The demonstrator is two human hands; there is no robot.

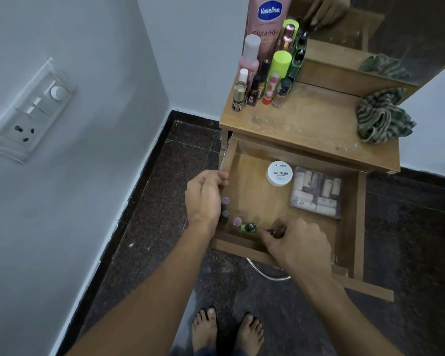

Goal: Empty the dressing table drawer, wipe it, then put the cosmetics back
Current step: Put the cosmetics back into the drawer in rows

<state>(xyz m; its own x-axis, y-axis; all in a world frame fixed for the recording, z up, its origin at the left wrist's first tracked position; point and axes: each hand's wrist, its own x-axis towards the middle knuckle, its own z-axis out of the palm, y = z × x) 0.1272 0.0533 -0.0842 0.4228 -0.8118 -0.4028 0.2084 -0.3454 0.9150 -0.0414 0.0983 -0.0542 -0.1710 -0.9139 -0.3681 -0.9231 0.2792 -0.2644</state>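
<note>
Inside open wooden drawer [359, 222]: one round white jar with printed lid [279, 173], one clear plastic pouch of pale small tubes [316, 192], and four small nail-polish bottles [248, 227] at its front left corner. One more small dark item [270, 231], pinched in right hand [297, 242], kind unclear. Over drawer, on wooden tabletop [306, 124]: one crumpled green striped cloth [383, 116], one tall pink tube [269, 16], plus crowded cluster of upright bottles [267, 83], too tightly packed for exact count. Below drawer: two bare feet [203, 327].

Head view, downward (close) over drawer [244, 199]
</note>
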